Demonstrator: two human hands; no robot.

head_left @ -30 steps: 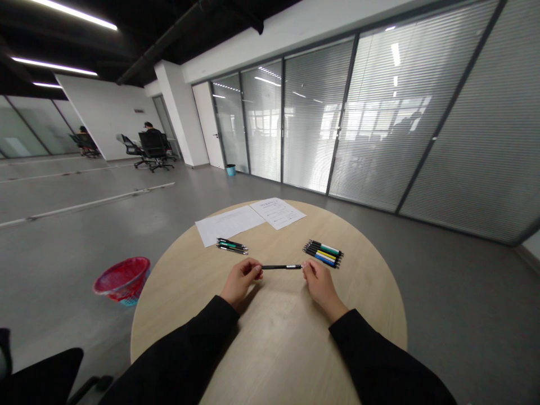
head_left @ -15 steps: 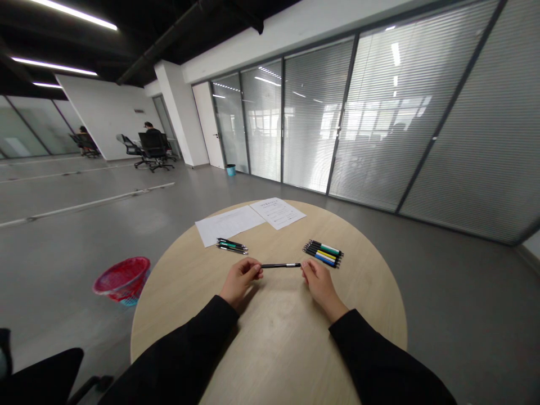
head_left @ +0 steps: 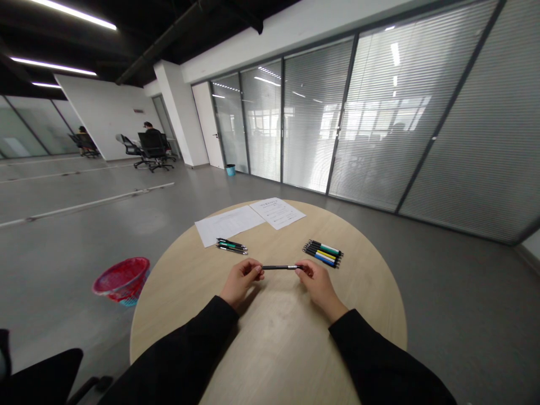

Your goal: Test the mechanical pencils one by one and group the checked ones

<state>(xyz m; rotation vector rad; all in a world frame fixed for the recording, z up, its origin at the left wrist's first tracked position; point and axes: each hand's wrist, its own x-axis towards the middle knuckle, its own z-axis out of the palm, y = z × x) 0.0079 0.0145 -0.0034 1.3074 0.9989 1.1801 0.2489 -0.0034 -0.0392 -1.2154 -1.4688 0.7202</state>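
Black pen held level between two hands

Left hand [head_left: 243,281] and right hand [head_left: 314,281] pinch the slim black pen [head_left: 279,268] above the round pale-wood table [head_left: 270,337]. At nine o'clock, a red-and-blue plastic basket [head_left: 122,278]; contents unclear.

Held pen [head_left: 278,268]: black, white band
Pens [head_left: 324,253] to its right: black; green, yellow, white, blue barrels
Surface [head_left: 270,337]: pale wood grain
Papers [head_left: 230,224]: white, dark print
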